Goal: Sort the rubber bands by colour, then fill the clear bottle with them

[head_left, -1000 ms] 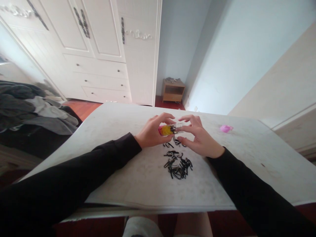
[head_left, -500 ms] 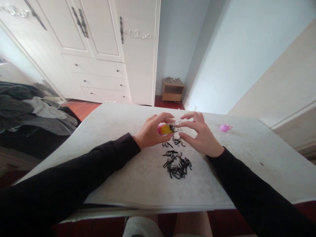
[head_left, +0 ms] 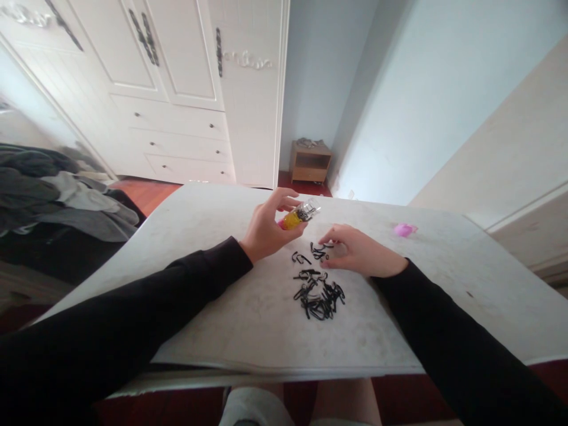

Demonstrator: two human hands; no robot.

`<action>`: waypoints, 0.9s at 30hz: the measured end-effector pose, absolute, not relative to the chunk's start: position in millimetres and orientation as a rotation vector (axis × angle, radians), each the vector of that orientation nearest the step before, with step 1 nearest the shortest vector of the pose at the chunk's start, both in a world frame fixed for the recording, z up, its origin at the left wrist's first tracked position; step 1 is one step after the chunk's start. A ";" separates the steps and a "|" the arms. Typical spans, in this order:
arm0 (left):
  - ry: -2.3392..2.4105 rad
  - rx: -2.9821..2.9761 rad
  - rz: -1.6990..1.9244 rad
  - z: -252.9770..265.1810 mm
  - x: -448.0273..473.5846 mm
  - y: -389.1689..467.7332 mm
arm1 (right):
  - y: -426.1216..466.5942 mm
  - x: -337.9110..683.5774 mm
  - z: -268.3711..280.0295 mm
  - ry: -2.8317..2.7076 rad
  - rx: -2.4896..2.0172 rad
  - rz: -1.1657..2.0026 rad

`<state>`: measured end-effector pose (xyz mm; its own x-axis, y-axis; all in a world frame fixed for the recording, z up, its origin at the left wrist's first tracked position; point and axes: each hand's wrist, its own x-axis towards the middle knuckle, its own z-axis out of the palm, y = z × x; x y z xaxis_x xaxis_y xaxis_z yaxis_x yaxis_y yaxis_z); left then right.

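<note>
My left hand [head_left: 270, 228] grips a small clear bottle [head_left: 312, 207], tilted with its clear end up and to the right. Inside it are pink, yellow and black layers that look like small elastic bands. My right hand [head_left: 355, 251] is low over the table, thumb and fingers apart around a few black elastic bands [head_left: 318, 252]. Whether its fingertips touch them I cannot tell. Closer to me lies a larger loose heap of black elastic bands [head_left: 318, 299].
These things lie on a white table [head_left: 222, 331]. A crumpled-looking pink object [head_left: 404, 229] rests on its right side. Beyond are a white wardrobe [head_left: 186, 136] and a small wooden cabinet [head_left: 310, 168]. Clothes [head_left: 75, 201] are piled at the left.
My right hand has moved down from beside the bottle's clear end to the black bands. My left hand has tilted the bottle more upright and moved slightly away from me.
</note>
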<state>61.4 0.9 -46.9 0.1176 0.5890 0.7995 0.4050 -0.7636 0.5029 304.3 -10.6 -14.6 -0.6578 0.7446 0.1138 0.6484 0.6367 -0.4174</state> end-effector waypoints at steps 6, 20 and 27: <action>0.984 2.250 1.704 -46.9 61.8 -0.9 | -11.3 297.1 -20.4 -2.606 -0.991 0.522; 1.034 2.406 1.521 -49.0 60.2 -0.2 | -11.6 301.3 -10.5 -2.042 -1.029 0.380; 0.971 2.525 1.422 -47.9 62.3 -4.0 | -16.1 294.0 -11.1 -2.108 -0.933 0.294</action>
<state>62.3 -4.0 -47.9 0.3660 0.5638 0.7404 0.4846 -0.7947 0.3656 294.0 -16.1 -11.1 -0.4120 0.7057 0.5764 0.5212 0.7014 -0.4862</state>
